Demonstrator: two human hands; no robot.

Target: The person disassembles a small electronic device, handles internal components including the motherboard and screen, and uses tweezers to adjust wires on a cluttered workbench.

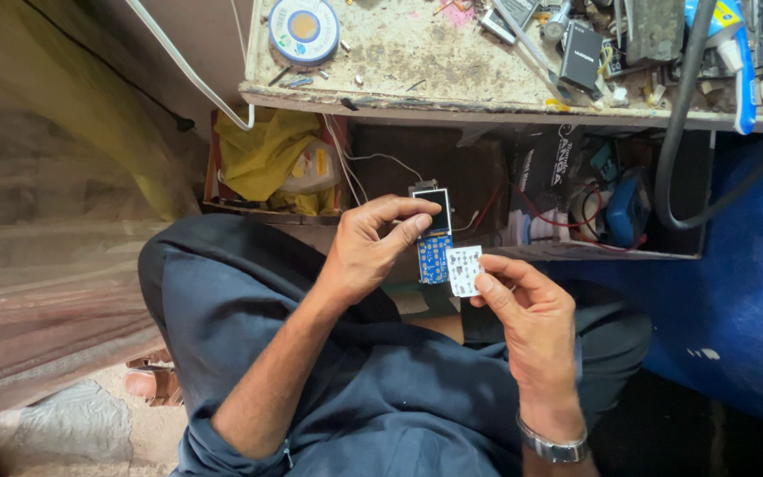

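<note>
While over the lap, left fingers (399,225) gripping phone board (434,238), right fingers (487,284) pinching white keypad (464,269) edge.

Phone board (434,237): small, upright, blue circuit face below, dark screen with white frame on top; pinched in left hand above lap. Keypad sheet (464,269): small white rectangle with dotted grid, slightly tilted, pinched at lower edge in right hand, touching board's lower right side.

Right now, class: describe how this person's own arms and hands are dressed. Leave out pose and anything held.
Both hands are bare. The left hand comes from a dark blue sleeve rolled up past the elbow. The right hand has a silver metal wristwatch at the wrist.
</note>
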